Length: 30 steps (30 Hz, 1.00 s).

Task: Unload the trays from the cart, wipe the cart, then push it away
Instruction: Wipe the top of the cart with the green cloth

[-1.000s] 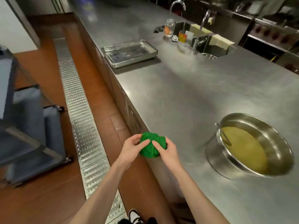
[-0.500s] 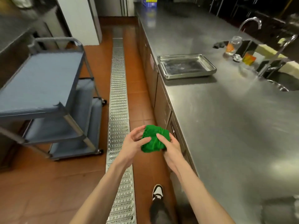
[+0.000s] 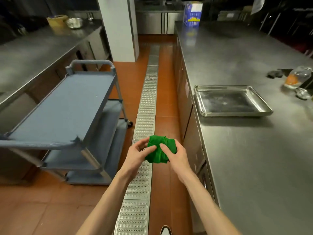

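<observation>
Kitchen aisle: cart now in full view, shelves bare; trays on counter. Left hand and right hand both grasp cloth; wiping next.

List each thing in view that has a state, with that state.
cart: top shelf bare, unloaded
trays: stacked on the counter, top one empty
green cloth: bunched up, held over the floor drain
left hand: grips the cloth
right hand: grips the cloth
glass jar: tilted, orange contents

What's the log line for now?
trays: on counter | cart: shelves bare | left hand, right hand: holding green cloth
</observation>
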### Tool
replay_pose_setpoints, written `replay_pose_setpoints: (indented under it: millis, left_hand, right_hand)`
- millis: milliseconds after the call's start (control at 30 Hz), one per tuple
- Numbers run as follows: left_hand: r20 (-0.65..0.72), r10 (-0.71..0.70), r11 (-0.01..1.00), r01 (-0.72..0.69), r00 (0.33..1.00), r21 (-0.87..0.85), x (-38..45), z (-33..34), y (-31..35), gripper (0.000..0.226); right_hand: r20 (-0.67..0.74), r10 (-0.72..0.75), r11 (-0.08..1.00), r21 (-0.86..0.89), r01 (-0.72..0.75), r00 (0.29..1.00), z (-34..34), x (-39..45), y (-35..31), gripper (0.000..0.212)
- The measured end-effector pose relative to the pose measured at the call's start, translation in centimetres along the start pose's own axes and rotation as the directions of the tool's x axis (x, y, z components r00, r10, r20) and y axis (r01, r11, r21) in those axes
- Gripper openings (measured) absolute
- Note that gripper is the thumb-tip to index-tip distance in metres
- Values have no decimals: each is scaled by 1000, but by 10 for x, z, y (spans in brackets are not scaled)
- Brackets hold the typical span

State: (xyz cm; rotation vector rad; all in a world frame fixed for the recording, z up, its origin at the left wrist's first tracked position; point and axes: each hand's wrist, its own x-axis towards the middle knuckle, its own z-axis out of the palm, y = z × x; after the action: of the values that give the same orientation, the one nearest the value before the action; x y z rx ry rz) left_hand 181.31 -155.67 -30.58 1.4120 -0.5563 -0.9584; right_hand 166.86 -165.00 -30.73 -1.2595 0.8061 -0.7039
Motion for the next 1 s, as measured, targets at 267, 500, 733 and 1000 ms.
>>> replay_pose_setpoints:
  millis: [267, 500, 733, 1000]
  left_hand:
    - [-104, 84, 996, -86, 991, -17, 100, -3, 34, 28]
    - [-202, 124, 991, -131, 972, -20, 182, -24, 45, 28]
    - [-248, 155, 988, -154, 956, 22, 286, -74, 58, 26]
    - [-342, 190, 982, -185, 920, 48, 404, -158, 98, 21]
  right_hand:
    - [65, -46, 997, -55, 50, 997, 10, 125, -22, 21]
    - [119, -70, 994, -70, 79, 990, 37, 213, -32, 20]
    - [188, -70, 986, -133, 96, 980, 84, 321, -41, 16]
    - [264, 43, 996, -84, -21, 964, 174, 454, -53, 18]
